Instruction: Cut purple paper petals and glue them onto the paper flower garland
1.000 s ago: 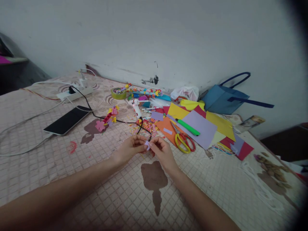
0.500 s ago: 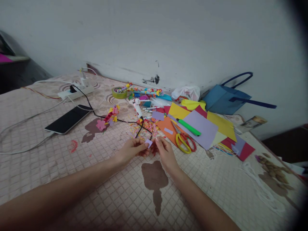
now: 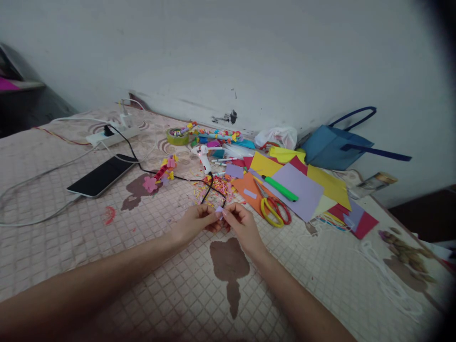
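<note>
A small piece of purple paper (image 3: 219, 209) is pinched between my two hands over the near middle of the table. My left hand (image 3: 199, 221) grips its left side between thumb and fingers. From the other side, the thumb and fingers of my right hand (image 3: 240, 222) close on it, and the fingertips hide part of the piece. Just beyond lie colourful paper shreds (image 3: 217, 184) and a white glue gun (image 3: 203, 159) with a black cord. To the right, scissors (image 3: 272, 211) with yellow and red handles rest near an orange sheet (image 3: 247, 187) bearing a purple strip (image 3: 250, 194).
Coloured paper sheets (image 3: 302, 187) lie at the right with a green cutter (image 3: 281, 188) on top. A blue bag (image 3: 335, 147) stands by the wall. On the left are a tablet-like black device (image 3: 101, 175), a power strip (image 3: 114, 137) and a flower-decorated piece (image 3: 160, 175).
Half a second ago my right fingers were off the purple paper while my left hand held it; now they pinch it again. The view has shifted slightly.
</note>
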